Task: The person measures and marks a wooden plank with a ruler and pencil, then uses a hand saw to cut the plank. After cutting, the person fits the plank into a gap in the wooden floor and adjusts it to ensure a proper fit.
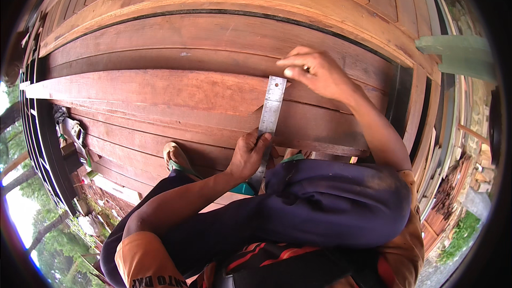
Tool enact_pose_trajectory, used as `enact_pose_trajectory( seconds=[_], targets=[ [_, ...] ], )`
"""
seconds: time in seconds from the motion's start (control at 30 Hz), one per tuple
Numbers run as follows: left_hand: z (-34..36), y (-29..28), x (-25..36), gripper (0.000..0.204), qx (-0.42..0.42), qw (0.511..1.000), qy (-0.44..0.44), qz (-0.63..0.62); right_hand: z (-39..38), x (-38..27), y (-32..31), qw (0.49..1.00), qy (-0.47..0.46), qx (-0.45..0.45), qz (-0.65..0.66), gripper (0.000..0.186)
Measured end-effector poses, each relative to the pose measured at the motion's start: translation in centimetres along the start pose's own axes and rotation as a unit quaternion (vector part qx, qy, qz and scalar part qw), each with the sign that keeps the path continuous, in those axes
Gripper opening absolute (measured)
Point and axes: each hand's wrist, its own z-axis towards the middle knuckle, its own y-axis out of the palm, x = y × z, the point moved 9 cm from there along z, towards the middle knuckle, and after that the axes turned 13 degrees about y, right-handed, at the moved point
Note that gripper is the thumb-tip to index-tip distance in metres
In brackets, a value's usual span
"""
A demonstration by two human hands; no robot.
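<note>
The plank extends bare either side of the ruler, which crosses to the far edge: silver, graduated, end-holed. My left hand grips it; my right hand is half-curled, contents indeterminable.

reddish planks carry a long board.

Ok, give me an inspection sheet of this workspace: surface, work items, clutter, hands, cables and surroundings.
Surface: reddish-brown planks, side by side.
Work items: metal ruler lying across a long wooden board, toward its right end.
Clutter: handled tool at far left, perhaps a saw.
Hands: left hand grips the ruler; right hand is near the ruler's far end, its hold unclear.
Cables: nothing seen.
Surroundings: trees at left, grass at right.
</note>
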Motion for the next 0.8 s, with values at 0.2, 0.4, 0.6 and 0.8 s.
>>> enact_pose_trajectory(
  seconds=[0.2,0.4,0.6,0.8],
  targets=[
    [-0.4,0.7,-0.1,0.037,0.017,0.999,-0.027,-0.032,0.6,-0.1,3.3,0.998,-0.051,-0.02,0.014,0.02],
    [-0.7,0.9,-0.3,0.035,0.028,0.995,-0.057,-0.075,-0.2,0.2,3.3,0.996,-0.062,0.016,0.059,0.014],
    [-1.3,0.8,-1.0,0.038,0.085,0.986,-0.068,-0.13,-0.1,-0.1,3.5,0.99,-0.124,0.032,0.049,0.011],
    [-1.1,0.0,-1.1,0.045,0.089,0.987,-0.069,-0.112,0.5,-0.6,3.6,0.987,-0.158,-0.014,0.028,0.011]
  ],
)
